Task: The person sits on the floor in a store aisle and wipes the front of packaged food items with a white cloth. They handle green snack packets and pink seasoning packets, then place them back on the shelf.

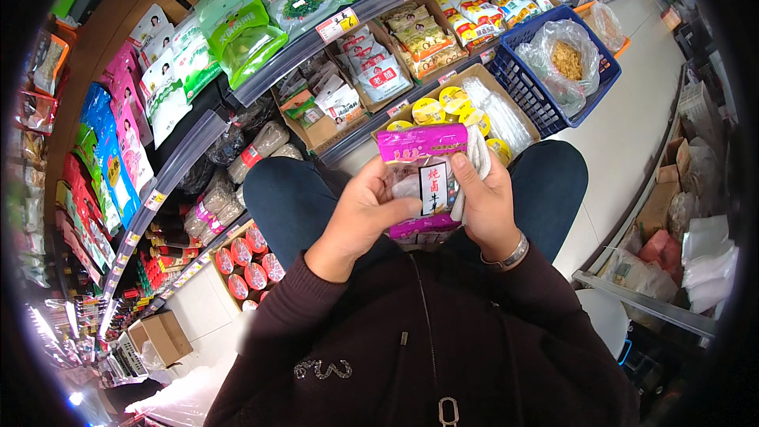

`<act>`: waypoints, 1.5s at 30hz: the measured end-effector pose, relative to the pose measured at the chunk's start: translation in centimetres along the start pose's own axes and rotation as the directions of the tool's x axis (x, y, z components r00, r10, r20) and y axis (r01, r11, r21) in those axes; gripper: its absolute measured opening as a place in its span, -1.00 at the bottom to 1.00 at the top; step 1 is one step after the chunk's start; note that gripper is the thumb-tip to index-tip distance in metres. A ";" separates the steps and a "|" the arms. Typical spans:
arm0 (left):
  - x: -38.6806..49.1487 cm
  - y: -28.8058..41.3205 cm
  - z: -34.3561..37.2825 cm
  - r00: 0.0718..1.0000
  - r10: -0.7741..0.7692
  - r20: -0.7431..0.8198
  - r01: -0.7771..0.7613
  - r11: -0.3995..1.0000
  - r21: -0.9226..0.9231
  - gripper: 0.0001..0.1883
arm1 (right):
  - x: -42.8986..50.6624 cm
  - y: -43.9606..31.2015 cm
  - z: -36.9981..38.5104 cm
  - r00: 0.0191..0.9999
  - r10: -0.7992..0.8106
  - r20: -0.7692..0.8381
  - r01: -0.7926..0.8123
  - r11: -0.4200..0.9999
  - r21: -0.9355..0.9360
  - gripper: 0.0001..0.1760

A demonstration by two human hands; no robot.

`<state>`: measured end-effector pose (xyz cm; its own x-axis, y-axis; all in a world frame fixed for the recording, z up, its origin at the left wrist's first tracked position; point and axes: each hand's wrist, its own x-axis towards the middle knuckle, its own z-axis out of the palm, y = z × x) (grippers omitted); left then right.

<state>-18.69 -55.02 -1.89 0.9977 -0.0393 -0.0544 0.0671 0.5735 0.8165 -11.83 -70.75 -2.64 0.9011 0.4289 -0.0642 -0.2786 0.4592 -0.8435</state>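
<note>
Between both hands, above the lap, is a purple and clear plastic food packet (423,141) with a white printed panel. My left hand (370,204) grips its left side, the thumb lying across the lower front. My right hand (487,198) holds the right side together with a folded white cloth (479,154), its thumb near the packet's upper right. Another purple packet edge (424,225) shows below; whether it is a separate packet I cannot tell. Just beyond the hands sits a cardboard box (529,121) with yellow-lidded cups (455,99) and clear plastic-wrapped items (495,115).
Shelves with a clear price rail (284,62) curve ahead and left, holding bagged goods and open cartons of sachets (379,74). A blue plastic basket (514,86) with a bag stands at front right. A carton of red-lidded cups (240,270) is at lower left. Metal-edged shelving (646,302) lies right.
</note>
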 end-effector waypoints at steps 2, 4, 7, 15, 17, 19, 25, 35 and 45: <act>-0.5 -0.6 0.0 0.998 -0.050 -0.025 0.054 0.984 0.172 -0.36 | 0.1 -0.1 0.1 1.000 -0.004 -0.030 0.006 0.999 0.049 -0.66; -0.8 -1.1 0.0 0.997 -0.075 -0.027 0.080 0.953 0.292 -0.36 | 0.3 -0.3 0.0 0.999 -0.010 -0.031 0.012 0.998 0.062 -0.64; -1.1 -1.6 -0.1 0.991 -0.116 -0.059 0.128 0.946 0.298 -0.38 | 0.7 -0.6 -0.3 1.000 0.010 -0.026 -0.009 0.999 0.031 -0.63; -0.7 -1.2 -0.3 0.988 -0.114 -0.103 0.123 0.988 0.095 -0.54 | 2.0 -2.6 -2.0 0.911 -0.370 -0.183 0.348 0.927 -0.141 -0.64; -0.6 -1.1 -0.2 0.989 -0.109 -0.102 0.116 0.991 0.069 -0.52 | 1.7 -3.5 -2.1 0.845 -0.528 -0.085 0.466 0.806 -0.365 -0.62; -0.5 -1.1 -0.1 0.988 -0.118 -0.100 0.126 0.989 0.080 -0.52 | 1.4 -3.9 -1.5 0.784 -0.607 0.130 0.590 0.662 -0.463 -0.57; -0.8 -1.6 0.1 0.988 -0.107 -0.111 0.130 0.965 0.227 -0.54 | 1.1 -4.0 1.4 0.712 -0.265 0.650 0.687 0.073 -0.723 -0.59; -0.7 -1.5 -1.2 0.986 0.019 -0.165 -0.016 1.000 0.020 -0.60 | -0.9 -1.7 1.6 0.602 -0.235 0.763 0.796 0.253 -0.550 -0.57; -0.1 -0.4 -1.2 0.993 0.085 -0.075 -0.090 0.994 -0.066 -0.36 | -0.8 -2.8 -1.5 0.791 -0.243 0.562 0.612 0.290 -0.736 -0.71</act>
<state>-18.79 -54.21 -2.88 0.9970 0.0716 -0.0278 -0.0233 0.6271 0.7786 -11.33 -73.54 -1.04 0.5936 0.6644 0.4541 0.7149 -0.1764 -0.6766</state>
